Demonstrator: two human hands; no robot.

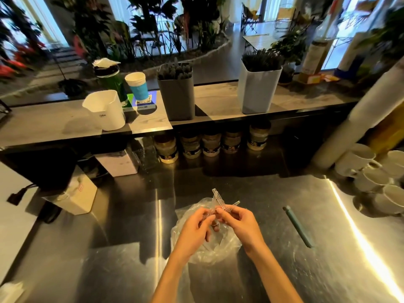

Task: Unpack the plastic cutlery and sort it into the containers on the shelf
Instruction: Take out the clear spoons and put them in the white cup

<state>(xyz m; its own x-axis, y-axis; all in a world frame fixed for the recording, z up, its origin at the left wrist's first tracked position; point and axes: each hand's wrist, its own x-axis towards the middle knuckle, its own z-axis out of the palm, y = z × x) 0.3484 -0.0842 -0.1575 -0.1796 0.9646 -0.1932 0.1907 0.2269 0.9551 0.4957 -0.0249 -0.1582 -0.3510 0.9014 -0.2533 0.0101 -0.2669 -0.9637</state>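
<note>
A crumpled clear plastic bag lies on the steel counter beneath my hands. Both hands meet above it. My left hand and my right hand pinch a small bundle of clear plastic cutlery, whose handles fan up and away from my fingertips. On the shelf behind stand a dark grey container packed with black cutlery, a light grey container also full of black cutlery, and a white container whose inside I cannot see.
A teal pen-like tool lies on the counter to the right. White mugs cluster at the right edge beside a tall stack of paper cups. Jars line the space under the shelf. A white box sits left.
</note>
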